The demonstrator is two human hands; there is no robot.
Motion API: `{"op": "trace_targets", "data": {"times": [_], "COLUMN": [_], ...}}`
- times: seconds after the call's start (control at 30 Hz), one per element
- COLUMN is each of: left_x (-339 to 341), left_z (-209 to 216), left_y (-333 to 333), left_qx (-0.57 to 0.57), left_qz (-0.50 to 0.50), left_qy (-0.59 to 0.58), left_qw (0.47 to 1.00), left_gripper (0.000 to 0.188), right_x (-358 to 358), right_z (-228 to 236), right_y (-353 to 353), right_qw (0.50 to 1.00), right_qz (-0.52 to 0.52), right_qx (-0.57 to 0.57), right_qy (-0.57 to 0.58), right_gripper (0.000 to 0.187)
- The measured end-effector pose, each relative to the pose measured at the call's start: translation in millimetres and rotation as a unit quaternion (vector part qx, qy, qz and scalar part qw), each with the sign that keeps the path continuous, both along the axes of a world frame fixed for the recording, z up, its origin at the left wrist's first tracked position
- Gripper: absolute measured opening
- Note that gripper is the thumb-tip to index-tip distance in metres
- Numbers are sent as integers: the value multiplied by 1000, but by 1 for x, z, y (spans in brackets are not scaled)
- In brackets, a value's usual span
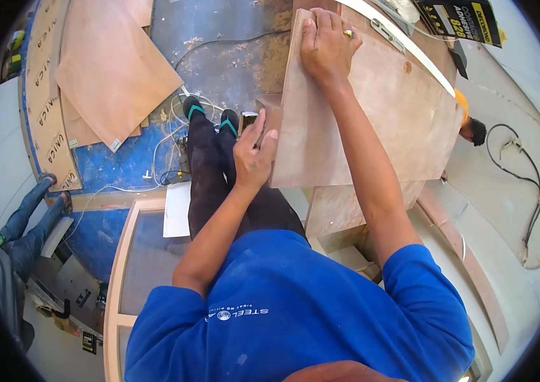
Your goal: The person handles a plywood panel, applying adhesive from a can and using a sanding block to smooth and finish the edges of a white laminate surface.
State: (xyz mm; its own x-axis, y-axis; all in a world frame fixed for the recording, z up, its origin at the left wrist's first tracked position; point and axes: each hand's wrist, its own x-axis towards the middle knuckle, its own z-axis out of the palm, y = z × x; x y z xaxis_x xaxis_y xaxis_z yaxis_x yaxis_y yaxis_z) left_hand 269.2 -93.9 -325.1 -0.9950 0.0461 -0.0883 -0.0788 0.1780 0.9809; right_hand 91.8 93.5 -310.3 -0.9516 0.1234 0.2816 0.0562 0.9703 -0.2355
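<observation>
A pale plywood panel [378, 127] lies in front of me to the right, its layered left edge facing my left side. My right hand [330, 51] rests on its far left corner, fingers stretched out and lying on the surface, with a ring on one finger. Beside the panel's left edge, my left hand [255, 153] grips a brown block [272, 113] that sits against that edge. The thumb and index finger show, while the other fingers are partly hidden. A small metal fitting [388, 35] lies on the panel near its far edge, close to a curved white strip [410, 41].
Plywood sheets [117, 70] lie at the far left by a printed board [50, 95]. White cords [171, 137] run across the floor near my feet. A framed panel [131, 254] stands at my left. Two other people are nearby, one left [21, 223], one right [472, 130].
</observation>
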Motion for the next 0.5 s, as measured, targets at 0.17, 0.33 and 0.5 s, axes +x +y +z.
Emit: {"op": "trace_targets", "data": {"times": [0.17, 0.33, 0.5], "left_x": [-48, -135, -265], "left_z": [-16, -42, -56], "left_y": [22, 61, 93], "left_qx": [38, 32, -69], "left_qz": [30, 87, 84], "left_qy": [-15, 118, 210], "left_qw": [999, 989, 972], "left_gripper": [50, 49, 48], "right_x": [0, -2, 2], "right_z": [18, 19, -2], "right_y": [-10, -7, 1], "right_qw": [1000, 1000, 1000], "right_qz": [-2, 3, 23], "right_qx": [-8, 1, 4], "right_qy": [-16, -24, 7], "right_gripper": [32, 33, 34]}}
